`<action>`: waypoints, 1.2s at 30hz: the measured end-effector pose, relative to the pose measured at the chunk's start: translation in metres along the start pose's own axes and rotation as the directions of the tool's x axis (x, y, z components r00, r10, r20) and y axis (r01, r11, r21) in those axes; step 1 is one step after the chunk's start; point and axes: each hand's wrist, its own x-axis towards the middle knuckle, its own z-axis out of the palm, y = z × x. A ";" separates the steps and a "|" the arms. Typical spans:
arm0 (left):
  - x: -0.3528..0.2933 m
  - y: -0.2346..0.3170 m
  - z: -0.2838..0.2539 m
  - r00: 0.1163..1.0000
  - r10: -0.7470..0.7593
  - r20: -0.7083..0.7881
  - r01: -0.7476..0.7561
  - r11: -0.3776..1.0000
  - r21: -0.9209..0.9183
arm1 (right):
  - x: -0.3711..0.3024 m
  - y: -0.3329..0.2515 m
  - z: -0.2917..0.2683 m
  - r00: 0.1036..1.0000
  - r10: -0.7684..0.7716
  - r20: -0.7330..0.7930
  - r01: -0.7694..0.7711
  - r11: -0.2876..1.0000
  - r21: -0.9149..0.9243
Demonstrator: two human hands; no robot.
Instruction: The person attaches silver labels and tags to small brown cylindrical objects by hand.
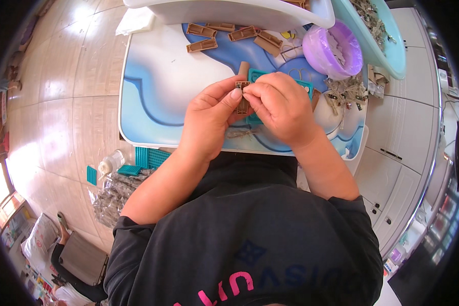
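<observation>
So we've got a small brown case (242, 107) up near the middle of the frame, over the near part of the table (155, 99). Our left hand (207, 113) has it gripped between thumb and fingers, open side facing up. Our right hand (285, 107) has thumb and index pinched together at the case's upper end; whatever's between those tips is too small for us to tell.

Looks to us like the fiddly fitting step, seating something inside the case. Next move probably calls for the left grip staying steady while the right fingertips press or guide gently, no yanking.

Just behind the hands there's a teal tray (253, 120). Further out, more brown cases (202, 46) lie at the upper middle, with a purple tub (311, 50) and a pile of tangled parts (342, 96) at the upper right.
</observation>
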 end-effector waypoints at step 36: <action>0.000 0.001 0.002 1.000 -0.001 -0.005 0.001 0.999 0.037 | 0.008 0.062 -0.001 0.881 0.472 0.000 -0.388 0.725 -0.570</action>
